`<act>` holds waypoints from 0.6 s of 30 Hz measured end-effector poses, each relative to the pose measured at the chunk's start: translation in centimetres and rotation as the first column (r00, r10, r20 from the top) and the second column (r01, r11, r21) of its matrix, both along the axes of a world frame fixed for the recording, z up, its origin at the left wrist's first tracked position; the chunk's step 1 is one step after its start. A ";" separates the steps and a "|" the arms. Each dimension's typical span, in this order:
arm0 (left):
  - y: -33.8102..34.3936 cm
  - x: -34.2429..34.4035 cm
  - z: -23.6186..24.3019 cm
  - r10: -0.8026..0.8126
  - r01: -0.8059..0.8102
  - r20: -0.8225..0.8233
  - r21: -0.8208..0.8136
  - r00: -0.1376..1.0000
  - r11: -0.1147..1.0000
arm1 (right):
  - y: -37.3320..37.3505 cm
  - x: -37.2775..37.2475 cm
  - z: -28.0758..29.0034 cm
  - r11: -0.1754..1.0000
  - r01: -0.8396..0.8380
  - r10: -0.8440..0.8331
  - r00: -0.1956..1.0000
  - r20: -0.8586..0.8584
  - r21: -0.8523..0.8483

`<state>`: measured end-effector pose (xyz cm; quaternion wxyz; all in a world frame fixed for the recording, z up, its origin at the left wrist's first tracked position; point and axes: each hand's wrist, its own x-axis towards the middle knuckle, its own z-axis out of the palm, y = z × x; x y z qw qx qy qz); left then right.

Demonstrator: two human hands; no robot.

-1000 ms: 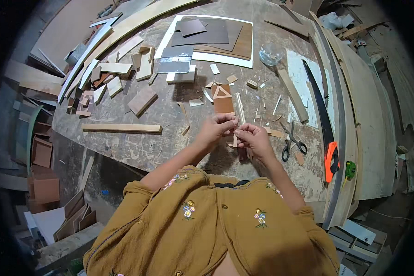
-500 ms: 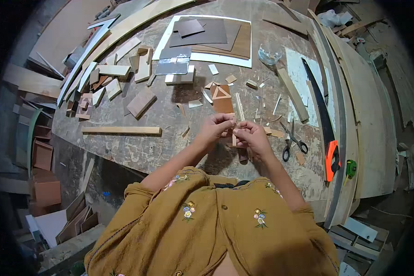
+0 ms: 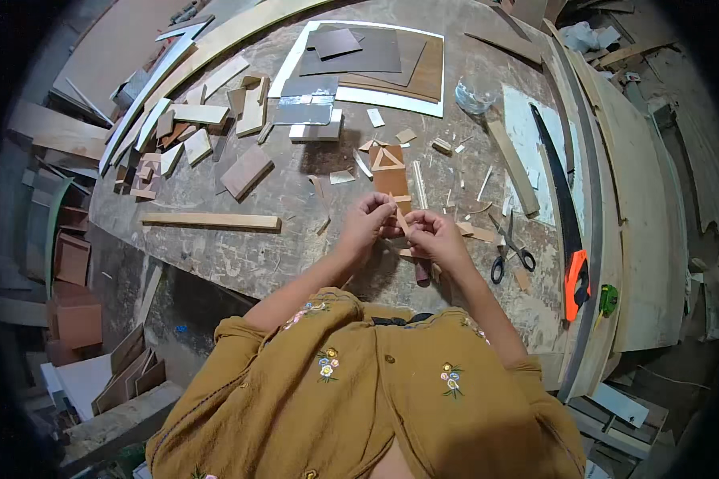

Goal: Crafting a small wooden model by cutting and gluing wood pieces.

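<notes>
My left hand [image 3: 369,225] and my right hand [image 3: 435,238] pinch a thin, light wooden strip [image 3: 400,220] between them, held at a slant. Beneath and beyond them lies an orange-brown rectangular panel [image 3: 391,180] with small pale strips forming a triangle [image 3: 387,159]. A pale grooved stick [image 3: 419,182] lies at the panel's right, and a dark reddish piece [image 3: 422,273] shows below my fingers. Black-handled scissors [image 3: 499,266] lie right of my right hand, among small offcuts [image 3: 478,233]. My fingertips partly hide the strip.
Wooden blocks and offcuts [image 3: 202,148] crowd the left; a long bar [image 3: 210,220] lies nearer. Stacked sheets [image 3: 350,61] and a clear cup [image 3: 473,97] stand at the back. A handsaw [image 3: 575,283] and green tape measure [image 3: 608,298] lie rightward beside long boards [image 3: 635,199].
The strip in my fingers has tilted from near upright to a slant, its top leaning left. My left hand has shifted slightly up and left, and more of the panel's lower crosspiece shows.
</notes>
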<state>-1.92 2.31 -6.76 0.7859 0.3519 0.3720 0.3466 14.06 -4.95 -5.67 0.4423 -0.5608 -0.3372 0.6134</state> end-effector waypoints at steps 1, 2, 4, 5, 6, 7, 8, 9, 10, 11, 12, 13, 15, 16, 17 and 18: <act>0.0 -0.1 -0.1 0.000 0.001 0.037 -0.010 0.999 1.000 | -0.2 0.0 0.3 1.000 0.017 -0.018 0.999 -0.044 -0.019; 0.2 -0.3 -0.5 -0.004 0.005 0.024 -0.012 1.000 1.000 | -0.2 0.1 -0.2 0.999 0.036 -0.036 0.998 -0.044 0.006; 0.2 -0.3 -0.5 -0.009 0.009 0.017 0.000 1.000 1.000 | -0.2 0.2 -0.1 0.997 0.066 -0.064 0.997 -0.043 0.031; 0.2 -0.3 -0.5 -0.011 0.011 0.011 0.011 1.000 1.000 | -0.2 0.4 -0.2 0.999 0.031 -0.032 0.999 0.015 0.018; 0.2 -0.3 -0.6 -0.011 0.011 0.010 0.011 1.000 1.000 | -0.1 0.5 0.1 1.000 -0.004 0.003 0.997 0.073 0.002; 0.2 -0.2 -0.6 -0.023 0.023 -0.017 0.026 1.000 0.999 | -0.2 0.3 0.4 1.000 -0.010 0.009 0.999 0.031 0.015; 0.2 -0.2 -0.6 -0.032 0.034 -0.045 0.040 0.998 0.999 | -0.1 0.0 0.8 1.000 -0.004 0.003 0.995 0.097 0.003; 0.1 -0.2 -0.1 -0.035 0.038 -0.051 0.048 0.998 0.998 | 0.1 0.0 1.0 1.000 0.005 -0.004 0.987 0.163 -0.007; 0.2 0.0 0.2 -0.034 0.037 -0.069 0.048 0.997 0.998 | 0.4 0.1 0.7 1.000 -0.007 0.007 0.987 0.162 0.000; 0.4 0.2 0.3 -0.031 0.035 -0.088 0.047 0.996 0.998 | 0.9 0.3 0.6 1.000 -0.025 0.023 0.986 0.165 0.008; 0.8 0.2 0.3 -0.048 0.053 -0.089 0.055 0.995 0.997 | 1.4 0.5 0.5 0.999 -0.044 0.041 0.985 0.168 0.016; 0.9 0.4 0.3 0.005 0.001 -0.066 0.081 0.998 0.997 | 2.0 0.5 0.7 0.997 -0.049 0.030 0.954 0.300 0.057; 1.0 0.9 0.4 0.074 -0.068 -0.029 0.179 0.997 0.982 | 3.8 2.0 -1.5 0.984 -0.067 -0.001 0.923 0.386 0.165; 1.3 0.9 -0.5 0.146 -0.078 -0.142 0.400 0.979 0.913 | 4.8 2.1 -0.9 0.991 -0.022 -0.027 0.934 0.357 0.132; 1.5 0.9 -1.5 0.240 -0.054 -0.235 0.598 0.942 0.799 | 6.0 2.3 -1.2 0.993 0.000 -0.042 0.930 0.366 0.114; 1.3 0.9 -1.0 0.246 0.034 -0.341 0.643 0.908 0.765 | 6.9 3.1 -2.1 0.995 0.038 -0.070 0.925 0.375 0.093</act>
